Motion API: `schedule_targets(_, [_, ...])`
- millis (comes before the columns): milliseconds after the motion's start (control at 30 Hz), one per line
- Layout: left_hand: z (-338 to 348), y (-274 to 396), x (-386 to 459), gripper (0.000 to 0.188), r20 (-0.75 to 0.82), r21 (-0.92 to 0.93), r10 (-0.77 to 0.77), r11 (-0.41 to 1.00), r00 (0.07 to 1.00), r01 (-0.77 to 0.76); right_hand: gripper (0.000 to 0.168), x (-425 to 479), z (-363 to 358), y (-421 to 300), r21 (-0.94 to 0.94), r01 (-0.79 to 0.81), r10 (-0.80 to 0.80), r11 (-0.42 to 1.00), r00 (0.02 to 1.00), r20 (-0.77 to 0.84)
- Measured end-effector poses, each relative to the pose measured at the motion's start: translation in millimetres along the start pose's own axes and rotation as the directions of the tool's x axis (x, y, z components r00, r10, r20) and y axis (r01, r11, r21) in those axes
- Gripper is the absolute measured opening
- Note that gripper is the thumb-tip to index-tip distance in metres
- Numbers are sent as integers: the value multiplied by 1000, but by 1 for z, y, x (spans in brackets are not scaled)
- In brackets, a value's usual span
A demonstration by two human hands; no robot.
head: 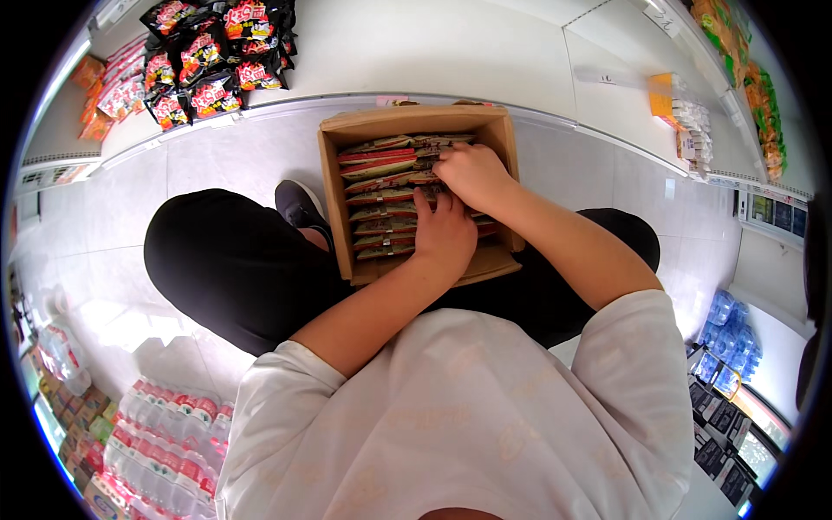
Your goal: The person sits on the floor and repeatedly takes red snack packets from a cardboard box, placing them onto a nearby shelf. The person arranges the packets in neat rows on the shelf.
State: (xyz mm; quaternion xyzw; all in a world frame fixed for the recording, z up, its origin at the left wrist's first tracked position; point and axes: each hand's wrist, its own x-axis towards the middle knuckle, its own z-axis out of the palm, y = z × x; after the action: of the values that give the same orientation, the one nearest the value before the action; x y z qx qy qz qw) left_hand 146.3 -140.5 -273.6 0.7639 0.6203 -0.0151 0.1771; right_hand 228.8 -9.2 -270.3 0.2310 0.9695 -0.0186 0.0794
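Note:
An uncovered cardboard box (330, 195) stands between my legs, filled with flat snack packets (383, 195) set on edge in rows. My left hand (446, 227) reaches over the near wall, its fingers down among the packets near the middle. Farther in, towards the back right, my right hand (473, 170) has bent fingers on the packets of the right row. The fingertips of both hands are partly hidden among the packets, so a firm hold on any one cannot be made out. Some packets show red edges.
Beyond the box runs a white shelf (416, 52) with black noodle packets (201, 58) at its left and small white packs (695, 127) at its right. Shrink-wrapped bottles (169, 442) stand at lower left, blue-tinted water bottles (731, 335) at right. My shoe (299, 203) is beside the box.

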Motion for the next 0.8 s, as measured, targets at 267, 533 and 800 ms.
schedule_targets(267, [-17, -4, -10, 27, -51, 18, 22, 1000, 998, -21, 8, -6, 14, 3, 91, 24, -18, 996, 998, -65])
schedule_targets(533, [-22, -5, -13, 32, -24, 129, 48, 991, 999, -44, 7, -2, 27, 7, 58, 45, -39, 997, 995, -90])
schedule_targets(800, [-3, -17, 0, 36, 123, 60, -13, 998, 992, 6, 7, 6, 31, -2, 3, -40, 40, 999, 999, -15])
